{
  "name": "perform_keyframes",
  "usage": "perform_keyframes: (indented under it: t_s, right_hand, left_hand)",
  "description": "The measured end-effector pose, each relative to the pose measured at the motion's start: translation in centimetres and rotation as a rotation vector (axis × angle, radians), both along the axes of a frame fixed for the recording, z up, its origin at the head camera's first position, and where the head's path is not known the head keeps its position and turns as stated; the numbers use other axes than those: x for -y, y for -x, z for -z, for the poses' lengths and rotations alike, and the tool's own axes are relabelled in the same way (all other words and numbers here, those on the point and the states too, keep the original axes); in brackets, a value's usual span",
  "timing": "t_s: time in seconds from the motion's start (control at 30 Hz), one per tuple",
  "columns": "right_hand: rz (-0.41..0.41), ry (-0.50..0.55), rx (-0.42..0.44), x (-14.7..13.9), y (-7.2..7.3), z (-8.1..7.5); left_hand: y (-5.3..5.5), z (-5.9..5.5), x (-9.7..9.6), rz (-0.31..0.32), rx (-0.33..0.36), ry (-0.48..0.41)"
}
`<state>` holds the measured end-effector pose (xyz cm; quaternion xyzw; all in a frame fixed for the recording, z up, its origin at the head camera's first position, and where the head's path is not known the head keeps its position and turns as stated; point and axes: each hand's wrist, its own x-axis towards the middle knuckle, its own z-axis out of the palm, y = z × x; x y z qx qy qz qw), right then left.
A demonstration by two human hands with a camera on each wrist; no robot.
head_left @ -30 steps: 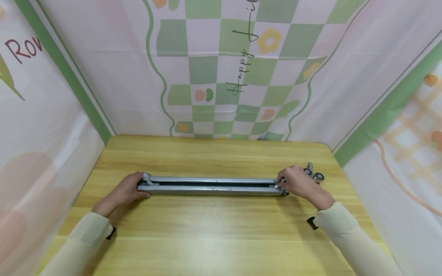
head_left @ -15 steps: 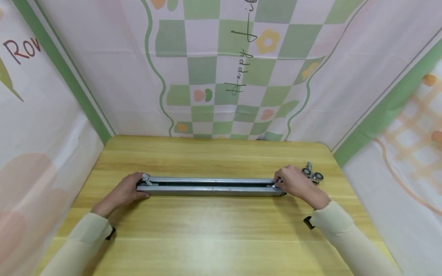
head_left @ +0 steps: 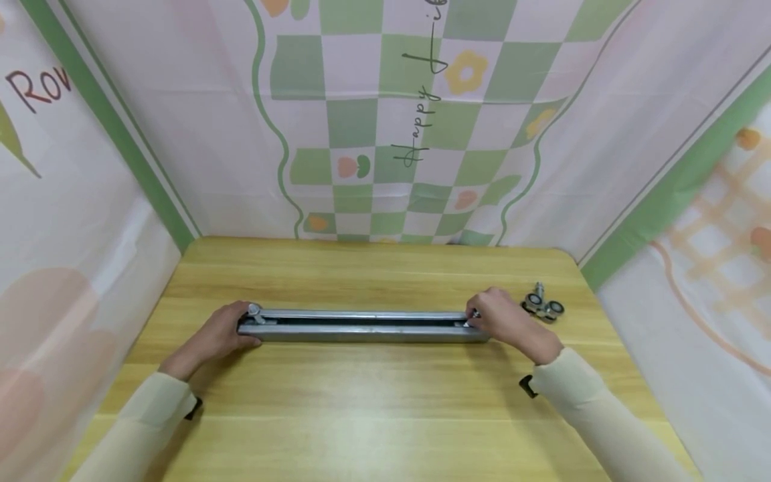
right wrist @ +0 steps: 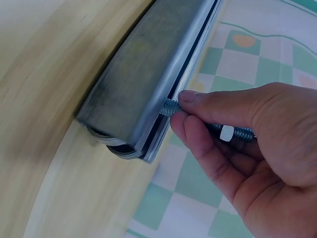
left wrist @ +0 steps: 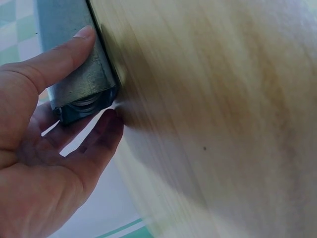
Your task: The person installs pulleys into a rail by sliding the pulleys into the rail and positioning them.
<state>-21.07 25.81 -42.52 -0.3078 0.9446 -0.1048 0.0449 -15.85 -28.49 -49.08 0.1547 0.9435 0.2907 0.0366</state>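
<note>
A long slotted metal track (head_left: 367, 333) lies across the wooden table, its slot facing up. My left hand (head_left: 219, 335) grips its left end, thumb on the near face and fingers round the end in the left wrist view. A bolt (head_left: 255, 312) stands up from the slot beside that hand. At the other end my right hand (head_left: 506, 321) pinches the threaded bolt (right wrist: 171, 107) of a roller trolley between thumb and fingers. The trolley's wheels (right wrist: 124, 151) sit at the track's open end, mostly inside it. A nut (right wrist: 227, 133) shows further along the bolt.
Another roller trolley (head_left: 545, 309), with black-and-silver wheels and a bolt, lies on the table (head_left: 367, 408) behind my right hand. Printed cloth (head_left: 385, 134) hangs beyond the table's back edge and along both sides.
My right hand has moved left with the pinched bolt, and the trolley's wheels have slid into the track's right end. My left hand keeps its hold on the left end.
</note>
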Motion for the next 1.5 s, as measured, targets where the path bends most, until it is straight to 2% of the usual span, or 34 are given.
perform_keyframes:
  t_s: [0.53, 1.5]
  right_hand:
    - [-0.014, -0.013, -0.015, 2.4, -0.1, 0.1]
    - [-0.033, 0.022, -0.013, 5.9, -0.1, 0.5]
  left_hand:
    - [0.1, -0.1, -0.1, -0.002, 0.014, -0.001]
    - [0.1, 0.2, 0.0, 0.001, -0.012, -0.011]
